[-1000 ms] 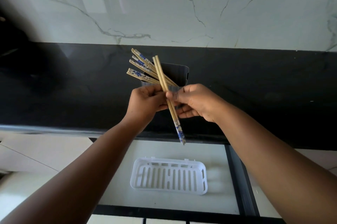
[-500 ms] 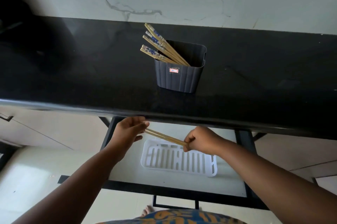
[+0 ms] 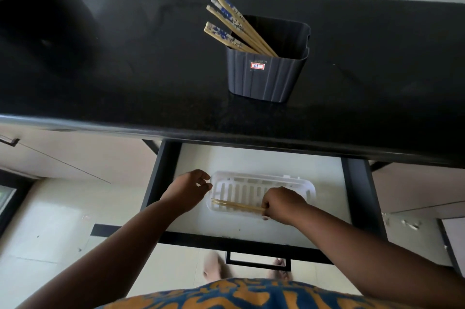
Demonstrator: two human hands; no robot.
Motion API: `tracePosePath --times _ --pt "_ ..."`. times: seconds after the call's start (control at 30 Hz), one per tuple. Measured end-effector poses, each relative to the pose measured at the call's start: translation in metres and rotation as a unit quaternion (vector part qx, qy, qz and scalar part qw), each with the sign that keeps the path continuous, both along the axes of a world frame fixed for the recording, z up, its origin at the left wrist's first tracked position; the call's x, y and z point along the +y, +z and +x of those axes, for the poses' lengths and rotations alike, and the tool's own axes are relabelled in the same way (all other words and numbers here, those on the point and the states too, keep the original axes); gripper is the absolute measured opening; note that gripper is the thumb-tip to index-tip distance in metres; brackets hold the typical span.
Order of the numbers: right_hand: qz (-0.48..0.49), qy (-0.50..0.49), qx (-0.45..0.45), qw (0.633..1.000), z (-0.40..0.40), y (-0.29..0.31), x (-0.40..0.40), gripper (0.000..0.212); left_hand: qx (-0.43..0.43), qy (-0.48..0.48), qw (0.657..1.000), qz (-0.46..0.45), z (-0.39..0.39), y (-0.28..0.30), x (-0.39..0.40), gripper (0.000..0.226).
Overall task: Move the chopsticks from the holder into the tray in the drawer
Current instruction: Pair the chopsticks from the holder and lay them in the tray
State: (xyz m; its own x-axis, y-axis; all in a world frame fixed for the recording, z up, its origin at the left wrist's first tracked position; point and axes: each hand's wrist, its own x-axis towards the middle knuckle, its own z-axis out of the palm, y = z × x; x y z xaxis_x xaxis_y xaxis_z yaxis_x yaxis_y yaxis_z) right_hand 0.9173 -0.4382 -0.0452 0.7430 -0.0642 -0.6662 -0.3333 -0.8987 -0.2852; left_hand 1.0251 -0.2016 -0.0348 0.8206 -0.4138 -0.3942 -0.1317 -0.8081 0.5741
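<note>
A dark ribbed holder (image 3: pixel 266 75) stands on the black countertop with several blue-patterned chopsticks (image 3: pixel 229 22) leaning out to the left. Below, the open drawer (image 3: pixel 251 157) holds a white slotted tray (image 3: pixel 251 183). A pair of chopsticks (image 3: pixel 236 205) lies along the tray's near edge, its right end pinched in my right hand (image 3: pixel 281 204). My left hand (image 3: pixel 190 188) hovers at the tray's left end, fingers loosely curled, holding nothing.
The black countertop (image 3: pixel 125 69) overhangs the back of the drawer. The drawer's black front rail and handle (image 3: pixel 256 258) sit near my body. Cabinet fronts flank the drawer, and my feet show on the tiled floor below.
Both hands dropped from just under the counter edge down to the tray. My left hand let go of the chopstick pair; the right hand has brought it down onto the tray.
</note>
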Motion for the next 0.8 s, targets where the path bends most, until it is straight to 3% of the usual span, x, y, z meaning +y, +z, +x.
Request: tracePosePath --times 0.07,0.13,0.23,0.33,0.6,0.8 --pt "0.002 0.010 0.014 1.000 0.000 -0.004 0.002 0.014 -0.001 -0.005 1.000 -0.002 0.000 -0.003 0.000 0.027" --pt "0.007 0.021 0.030 0.999 0.001 -0.006 0.003 0.004 -0.002 -0.008 1.000 -0.003 0.000 -0.005 0.001 0.028" --pt "0.016 0.027 0.040 0.999 0.004 -0.006 0.002 0.023 -0.006 -0.014 1.000 -0.002 -0.001 -0.006 0.001 0.030" --pt "0.025 0.021 0.045 0.998 0.004 -0.006 0.000 0.023 -0.014 -0.025 1.000 -0.003 0.000 -0.005 0.000 0.031" --pt "0.046 -0.022 0.014 0.999 -0.003 0.007 -0.005 0.032 -0.043 -0.038 0.998 -0.011 -0.001 0.005 -0.003 0.038" --pt "0.068 -0.041 -0.047 0.996 0.017 0.056 -0.011 0.017 -0.127 -0.099 0.985 -0.061 -0.001 0.048 -0.020 0.043"
